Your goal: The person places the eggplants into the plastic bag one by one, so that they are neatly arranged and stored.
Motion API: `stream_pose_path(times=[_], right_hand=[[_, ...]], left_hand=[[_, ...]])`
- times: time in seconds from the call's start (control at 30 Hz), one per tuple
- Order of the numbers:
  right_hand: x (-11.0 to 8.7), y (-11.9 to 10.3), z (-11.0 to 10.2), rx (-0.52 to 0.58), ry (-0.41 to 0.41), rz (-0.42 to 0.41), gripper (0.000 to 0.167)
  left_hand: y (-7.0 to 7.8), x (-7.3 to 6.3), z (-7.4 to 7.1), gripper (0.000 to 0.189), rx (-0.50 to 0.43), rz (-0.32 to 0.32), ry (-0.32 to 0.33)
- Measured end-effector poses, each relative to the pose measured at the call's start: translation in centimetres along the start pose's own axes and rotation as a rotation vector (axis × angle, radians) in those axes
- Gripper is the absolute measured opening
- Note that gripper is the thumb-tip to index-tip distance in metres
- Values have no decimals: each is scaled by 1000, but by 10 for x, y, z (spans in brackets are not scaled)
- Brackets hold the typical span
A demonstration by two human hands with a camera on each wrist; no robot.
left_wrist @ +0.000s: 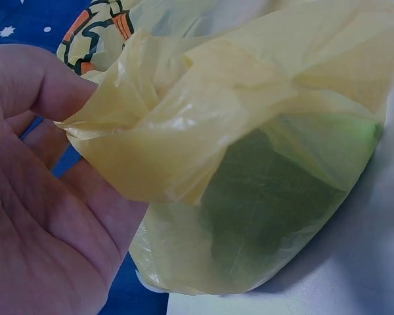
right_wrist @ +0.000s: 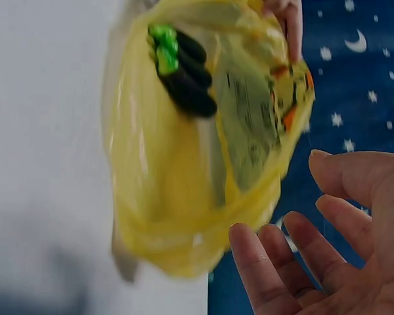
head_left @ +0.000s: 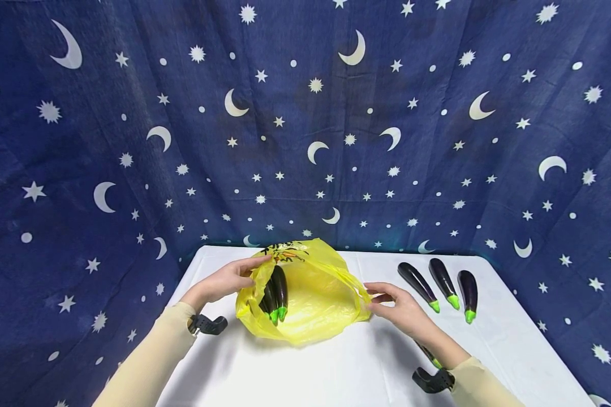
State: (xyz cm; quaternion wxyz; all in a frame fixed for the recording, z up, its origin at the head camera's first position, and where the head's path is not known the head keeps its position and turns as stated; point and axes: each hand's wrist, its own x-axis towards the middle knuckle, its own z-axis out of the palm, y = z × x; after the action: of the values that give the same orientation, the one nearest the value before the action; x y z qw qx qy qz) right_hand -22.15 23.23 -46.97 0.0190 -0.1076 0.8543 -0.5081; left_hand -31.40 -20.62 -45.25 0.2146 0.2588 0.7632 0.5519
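Observation:
A yellow plastic bag [head_left: 326, 305] lies on the table with its mouth spread wide toward me. Several dark eggplants [head_left: 281, 291] with green caps rest inside at its left; the right wrist view also shows these eggplants [right_wrist: 187, 79] bunched together. My left hand [head_left: 229, 281] pinches the bag's left rim between thumb and fingers. Through the thin plastic [left_wrist: 171, 151], the left wrist view shows a dark shape. By the right rim is my right hand [head_left: 399, 308], its fingers spread and holding nothing; whether the fingertips touch the plastic I cannot tell.
Three eggplants [head_left: 440, 280] lie apart on the right of the white table [head_left: 514, 350]. Another eggplant [head_left: 430, 355] is partly hidden under my right forearm. A dark blue cloth [head_left: 295, 141] with moons and stars hangs behind the table.

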Motion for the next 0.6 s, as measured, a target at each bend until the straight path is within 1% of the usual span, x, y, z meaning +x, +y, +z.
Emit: stream_pose_path(times=[0.13,0.3,0.5,0.6], right_hand=[[-8,11,-22,-45,42,27,52],[-16,32,-47,-54,73,45,56],[-25,65,-69,-67,111,133,59],[-30,76,-76,-77,110,169,59]], left_hand=[[1,0,0,73,7,2,2],[1,0,1,73,21,1,6],[-1,0,1,74,15,-6,2],[0,1,1,73,13,-3,0]])
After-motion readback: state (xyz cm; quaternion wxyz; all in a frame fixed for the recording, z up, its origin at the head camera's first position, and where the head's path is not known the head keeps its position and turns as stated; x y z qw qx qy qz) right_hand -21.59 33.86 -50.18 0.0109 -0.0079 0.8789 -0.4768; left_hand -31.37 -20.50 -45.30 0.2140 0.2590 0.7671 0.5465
